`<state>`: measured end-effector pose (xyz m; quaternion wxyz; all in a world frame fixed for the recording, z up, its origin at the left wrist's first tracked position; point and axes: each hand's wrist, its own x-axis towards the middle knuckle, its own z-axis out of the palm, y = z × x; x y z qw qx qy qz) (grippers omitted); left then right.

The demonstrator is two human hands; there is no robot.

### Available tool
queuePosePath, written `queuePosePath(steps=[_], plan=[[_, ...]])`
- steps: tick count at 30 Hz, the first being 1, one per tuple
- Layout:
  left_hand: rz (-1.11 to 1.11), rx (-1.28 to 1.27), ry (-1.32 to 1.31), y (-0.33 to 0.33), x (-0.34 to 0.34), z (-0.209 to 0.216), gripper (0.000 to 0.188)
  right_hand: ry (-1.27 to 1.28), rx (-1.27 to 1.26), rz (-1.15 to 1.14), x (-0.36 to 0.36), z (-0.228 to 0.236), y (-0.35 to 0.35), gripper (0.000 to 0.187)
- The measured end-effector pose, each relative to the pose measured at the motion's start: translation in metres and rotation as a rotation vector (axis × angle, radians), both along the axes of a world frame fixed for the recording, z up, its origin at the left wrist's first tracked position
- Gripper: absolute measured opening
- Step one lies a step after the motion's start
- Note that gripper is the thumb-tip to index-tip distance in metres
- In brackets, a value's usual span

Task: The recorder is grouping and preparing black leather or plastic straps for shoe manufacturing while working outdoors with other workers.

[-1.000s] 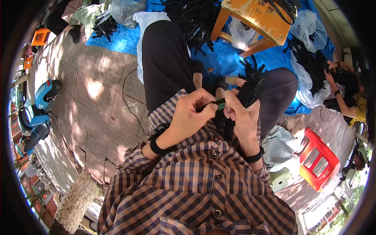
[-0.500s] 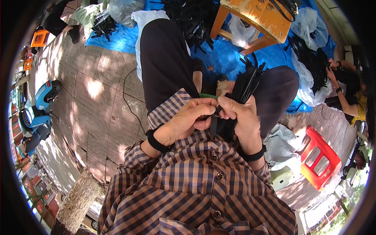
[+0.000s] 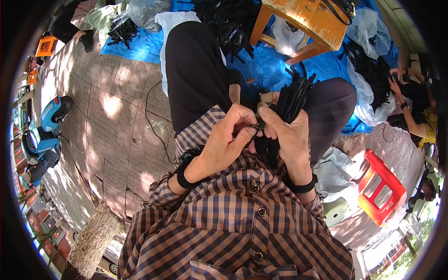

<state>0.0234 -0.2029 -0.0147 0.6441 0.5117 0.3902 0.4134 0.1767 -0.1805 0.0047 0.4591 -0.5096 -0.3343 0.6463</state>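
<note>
A thick bundle of black straps (image 3: pixel 294 95) sticks up from my right hand (image 3: pixel 293 142), which is closed around it, with the lower ends hanging in front of my shirt. My left hand (image 3: pixel 226 142) is closed in a pinch on a small dark piece with a metallic glint (image 3: pixel 256 127), beside the right thumb. Whether that piece is fixed to one of the straps is hidden by the fingers. Both hands meet over my lap, between my bent knees.
A blue tarp (image 3: pixel 268 70) lies ahead, bearing a heap of black straps (image 3: pixel 224 23) and a worn wooden stool (image 3: pixel 305 23). At the right are a red plastic stool (image 3: pixel 382 189) and another person's hands (image 3: pixel 396 81) by more straps. A blue scooter (image 3: pixel 49 121) stands left.
My left hand has turned and its fingers have lifted around the small piece. The bundle in my right hand has tilted slightly. At far right, the other person's hands have shifted.
</note>
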Motion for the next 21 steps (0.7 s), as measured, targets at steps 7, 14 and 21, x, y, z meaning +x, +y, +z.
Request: queuePosePath(steps=[7,14,21], plan=[[-0.030,-0.106,-0.150,0.0012,-0.0044,-0.0017,0.009,0.054,-0.040,0.020,0.0032,0.0002,0.0010,0.020],[-0.023,-0.086,-0.203,0.0000,-0.0052,-0.0029,0.011,0.070,-0.060,0.025,0.0025,-0.0007,0.0012,0.023],[0.100,-0.116,-0.157,-0.0067,0.0006,0.0032,0.015,0.061,0.012,-0.040,-0.0033,0.0000,-0.0049,0.020]])
